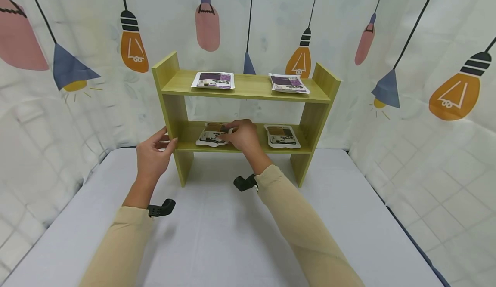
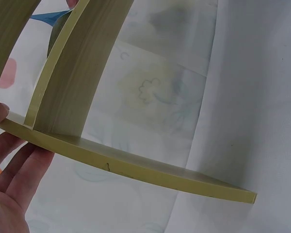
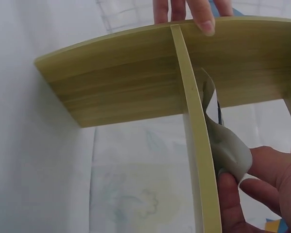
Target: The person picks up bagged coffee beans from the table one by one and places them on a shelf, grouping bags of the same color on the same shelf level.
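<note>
A small wooden shelf [image 1: 248, 94] stands on the table. My left hand [image 1: 154, 155] grips the front edge of its left side panel, thumb on the inner face and fingers outside, as the right wrist view also shows. On the lower board, at the left, lies a brown-and-white packet [image 1: 211, 134]. My right hand [image 1: 245, 135] pinches this packet's right edge between thumb and fingers. In the right wrist view the packet [image 3: 228, 148] bends up from the board at the pinched side, its pale back showing.
Another brown-labelled packet [image 1: 282, 136] lies at the right of the lower board. Up on the top board rest two purple-labelled packets, one left [image 1: 213, 81] and one right [image 1: 289, 83]. A white cloth covers the table [image 1: 217, 235]; a lamp-patterned curtain [image 1: 162, 29] hangs close behind the shelf.
</note>
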`<state>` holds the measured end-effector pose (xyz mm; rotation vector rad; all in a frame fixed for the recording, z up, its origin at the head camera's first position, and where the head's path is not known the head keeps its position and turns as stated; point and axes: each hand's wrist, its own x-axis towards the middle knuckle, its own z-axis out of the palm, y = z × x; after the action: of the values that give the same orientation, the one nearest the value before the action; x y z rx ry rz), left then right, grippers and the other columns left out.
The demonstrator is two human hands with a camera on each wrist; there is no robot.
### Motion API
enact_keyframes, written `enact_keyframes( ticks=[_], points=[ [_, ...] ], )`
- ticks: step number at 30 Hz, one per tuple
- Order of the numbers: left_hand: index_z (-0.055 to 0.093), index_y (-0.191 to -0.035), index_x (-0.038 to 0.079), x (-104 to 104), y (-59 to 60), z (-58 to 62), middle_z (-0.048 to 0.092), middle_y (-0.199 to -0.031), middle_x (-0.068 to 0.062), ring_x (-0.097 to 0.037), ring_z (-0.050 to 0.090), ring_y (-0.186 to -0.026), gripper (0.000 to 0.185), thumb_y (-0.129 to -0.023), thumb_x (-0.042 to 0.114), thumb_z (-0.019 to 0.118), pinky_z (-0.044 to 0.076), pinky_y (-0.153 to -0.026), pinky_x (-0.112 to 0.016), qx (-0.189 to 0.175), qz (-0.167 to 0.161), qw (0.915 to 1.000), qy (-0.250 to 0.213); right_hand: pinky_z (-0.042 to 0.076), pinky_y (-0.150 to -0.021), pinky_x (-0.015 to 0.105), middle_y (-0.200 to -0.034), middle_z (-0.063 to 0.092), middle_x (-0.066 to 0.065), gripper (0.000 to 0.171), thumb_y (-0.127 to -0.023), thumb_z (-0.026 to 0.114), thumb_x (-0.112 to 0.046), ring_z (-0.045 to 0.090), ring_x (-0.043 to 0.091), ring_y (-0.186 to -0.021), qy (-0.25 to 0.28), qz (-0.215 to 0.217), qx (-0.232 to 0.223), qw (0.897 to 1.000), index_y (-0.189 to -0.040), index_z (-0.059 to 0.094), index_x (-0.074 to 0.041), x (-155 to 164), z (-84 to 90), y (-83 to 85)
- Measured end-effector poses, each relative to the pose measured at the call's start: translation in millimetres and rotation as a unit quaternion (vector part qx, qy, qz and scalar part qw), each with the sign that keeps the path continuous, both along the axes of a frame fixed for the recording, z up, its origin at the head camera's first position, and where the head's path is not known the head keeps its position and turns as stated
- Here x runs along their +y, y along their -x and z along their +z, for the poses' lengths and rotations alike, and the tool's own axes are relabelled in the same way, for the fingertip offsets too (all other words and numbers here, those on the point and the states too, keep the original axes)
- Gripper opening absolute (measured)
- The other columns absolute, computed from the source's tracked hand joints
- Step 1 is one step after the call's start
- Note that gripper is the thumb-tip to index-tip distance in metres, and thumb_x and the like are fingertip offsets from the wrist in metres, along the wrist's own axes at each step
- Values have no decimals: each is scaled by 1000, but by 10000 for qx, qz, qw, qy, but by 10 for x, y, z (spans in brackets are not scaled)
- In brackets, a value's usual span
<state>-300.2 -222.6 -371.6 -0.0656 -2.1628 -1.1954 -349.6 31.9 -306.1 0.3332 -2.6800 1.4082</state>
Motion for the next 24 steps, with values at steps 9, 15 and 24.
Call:
enact_keyframes(
  ticks=[9,15,24],
  points=[
    [57,-147,26,-3,5,1,75,-118,-18,-36,74,-95,49,-99,29,68,44,-72,0,58,-28,10000,-4,56,-65,29,-91,78,8,43,-85,84,-28,75,17,-72,-26,121,-36,9999,-123,75,-9,39,-6,-134],
    [57,-147,26,-1,-6,24,74,-120,-19,-37,74,-98,50,-99,30,68,47,-73,-2,-32,-79,9999,-62,55,-62,27,-93,77,12,39,-86,83,-23,77,23,-75,14,196,143,9997,-120,75,-5,33,-6,-179],
    [58,-146,24,2,7,8,75,-117,-19,-36,74,-93,49,-99,28,69,45,-71,0,120,-75,9999,-51,55,-63,27,-98,77,11,37,-86,83,-20,76,19,-75,150,131,82,9998,-120,76,-7,69,-29,-165]
  ],
)
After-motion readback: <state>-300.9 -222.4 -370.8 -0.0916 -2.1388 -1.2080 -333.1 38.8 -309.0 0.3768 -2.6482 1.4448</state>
